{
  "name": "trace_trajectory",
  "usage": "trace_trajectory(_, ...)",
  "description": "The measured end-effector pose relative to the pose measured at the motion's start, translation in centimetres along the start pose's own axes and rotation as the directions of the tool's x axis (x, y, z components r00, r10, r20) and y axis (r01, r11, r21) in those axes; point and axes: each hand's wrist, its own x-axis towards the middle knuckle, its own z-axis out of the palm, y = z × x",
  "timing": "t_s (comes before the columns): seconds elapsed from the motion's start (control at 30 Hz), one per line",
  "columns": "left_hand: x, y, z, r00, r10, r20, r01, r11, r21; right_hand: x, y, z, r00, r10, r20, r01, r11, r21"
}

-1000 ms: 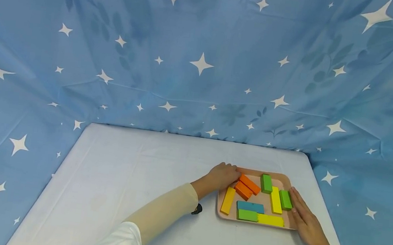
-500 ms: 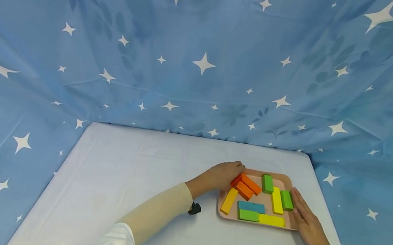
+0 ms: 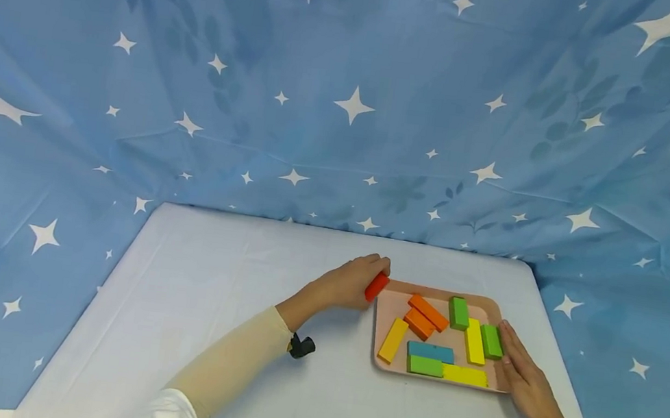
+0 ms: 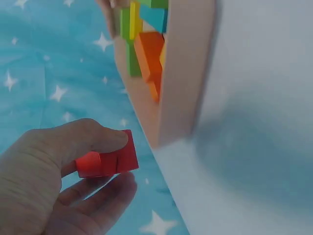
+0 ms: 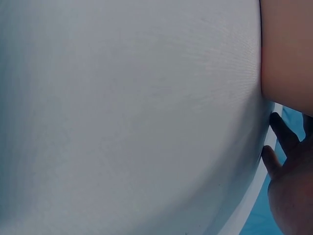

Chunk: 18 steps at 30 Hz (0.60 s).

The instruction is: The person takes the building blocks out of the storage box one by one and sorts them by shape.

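A pink tray sits at the right of the white table and holds several coloured blocks: orange, green, yellow, blue. My left hand grips a red block just outside the tray's far left corner; in the left wrist view the red block is pinched between thumb and fingers, beside the tray's rim. My right hand rests flat with straight fingers against the tray's right edge; the right wrist view shows its fingers by the tray.
The white table stretches to the left of the tray. A blue star-patterned cloth hangs behind and at both sides. A small black strap piece shows at the left wrist.
My left hand has taken the red block out of the tray's far left corner and drawn it left, off the tray. The right hand stays put.
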Motion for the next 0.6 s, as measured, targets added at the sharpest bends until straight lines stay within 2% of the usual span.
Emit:
trace_trajectory(0.2, -3.0, -3.7, -1.0, 0.995, -0.086, -0.050, 0.080, 0.990, -0.118, -0.1, 0.1, -0.2, 1.000, -0.015, 0.005, 0.015, 1.000, -0.014)
trace_trajectory(0.33, -5.0, -6.6, -1.7, 0.985, -0.142, -0.094, 0.124, 0.977, -0.175, -0.1, 0.0, -0.2, 1.000, -0.020, -0.005, 0.020, 1.000, -0.009)
trace_trajectory(0.6, -9.8, -12.6, -2.7, 0.941, -0.315, -0.121, 0.283, 0.932, -0.225, 0.2, 0.0, -0.2, 0.999, 0.032, 0.035, -0.033, 0.999, 0.032)
